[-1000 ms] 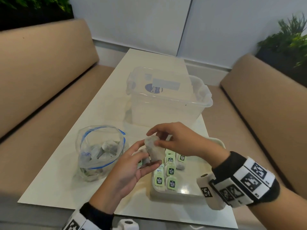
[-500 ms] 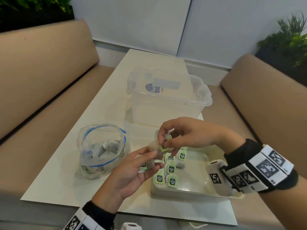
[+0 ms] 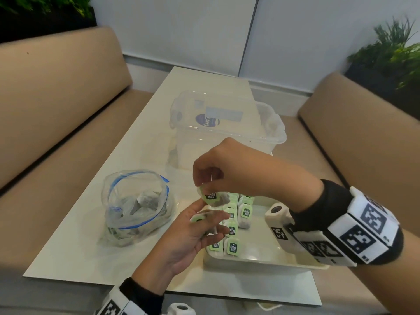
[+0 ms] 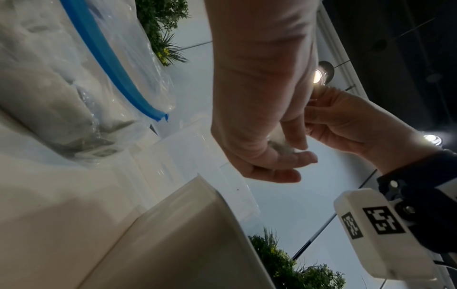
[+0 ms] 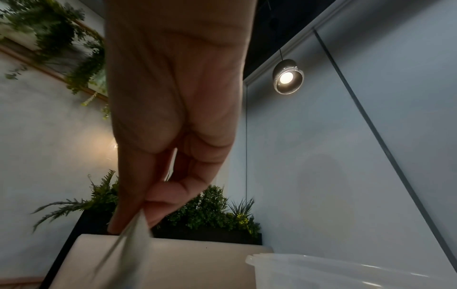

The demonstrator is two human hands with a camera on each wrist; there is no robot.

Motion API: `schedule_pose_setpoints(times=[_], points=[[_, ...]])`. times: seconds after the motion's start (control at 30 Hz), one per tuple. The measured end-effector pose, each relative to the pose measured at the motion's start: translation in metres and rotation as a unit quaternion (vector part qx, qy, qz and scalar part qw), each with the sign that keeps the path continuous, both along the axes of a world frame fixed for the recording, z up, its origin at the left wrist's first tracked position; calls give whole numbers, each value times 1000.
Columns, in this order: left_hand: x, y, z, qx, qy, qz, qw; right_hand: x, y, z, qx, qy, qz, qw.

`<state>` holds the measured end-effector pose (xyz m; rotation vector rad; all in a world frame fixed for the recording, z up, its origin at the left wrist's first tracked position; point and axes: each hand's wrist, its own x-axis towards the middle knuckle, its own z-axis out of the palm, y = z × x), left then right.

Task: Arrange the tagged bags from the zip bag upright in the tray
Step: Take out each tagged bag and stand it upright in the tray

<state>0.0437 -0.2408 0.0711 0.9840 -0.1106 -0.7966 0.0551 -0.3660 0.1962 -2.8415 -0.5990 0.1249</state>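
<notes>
Two hands work over the tray [image 3: 268,261] in the head view. R hand [image 3: 229,169] pinches a tea bag [image 3: 212,197] by its green tag w/ thumb & fingertips, bag hanging above the tray's far-left corner. L hand [image 3: 193,233] is palm-up just below it, fingers loosely spread, a second green-tagged bag [image 3: 197,218] lying across the fingers; index tip near the hanging bag. Tea bags in the tray [image 3: 233,245] stand upright in rows at its left end, tags up. Zip bag [image 3: 136,205] sits open on the tabletop [image 3: 75,242] left of the tray, more bags inside. Clear storage bin [image 3: 227,137] stands behind the tray.

L wrist view: L hand [image 4: 269,125] fingers relaxed & slightly curled, a bit of grey bag showing against them; R hand [image 4: 351,125] just beyond, fingertips together. Zip bag [image 4: 81,82] w/ blue seal at left, tray rim [image 4: 212,193] below.

R wrist view: R hand [image 5: 173,136] thumb & fingers closed on the blurred tea bag [image 5: 133,240]; storage bin [image 5: 346,271] edge at lower right.
</notes>
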Motion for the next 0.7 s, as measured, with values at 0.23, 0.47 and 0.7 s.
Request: schedule_pose_setpoints(times=[0.23,0.47,0.7], points=[[3,1,0,22,-5,2,1000,0,-5,2,13,13,12,1000],[20,19,-13,24,64,50,996,-10,-57,-19,-106,114,-92,983],[26,29,-17,-5,80,69,994,-4,-98,-84,-179,291,-97,935]])
